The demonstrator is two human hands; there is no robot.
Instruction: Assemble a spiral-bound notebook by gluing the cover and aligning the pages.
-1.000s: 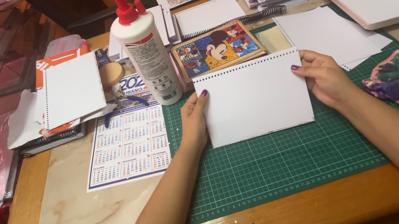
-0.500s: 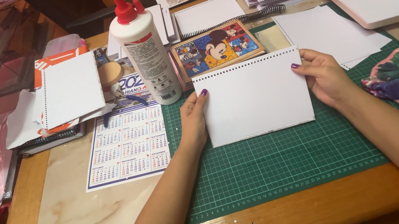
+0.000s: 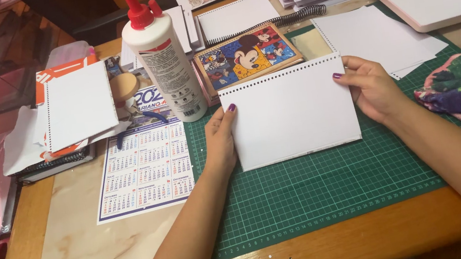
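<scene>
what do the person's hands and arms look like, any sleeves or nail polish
Both forearms are bare, with no sleeves in view. The left hand and right hand have dark purple polished nails. No rings, watch or bracelets show.

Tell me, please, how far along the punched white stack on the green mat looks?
Done: the white sheet stack already has holes punched along its top edge. In hand: the left hand and right hand hold its two sides, squaring it on the cutting mat. Left: no coil through it yet; a black spiral coil lies apart behind.
</scene>
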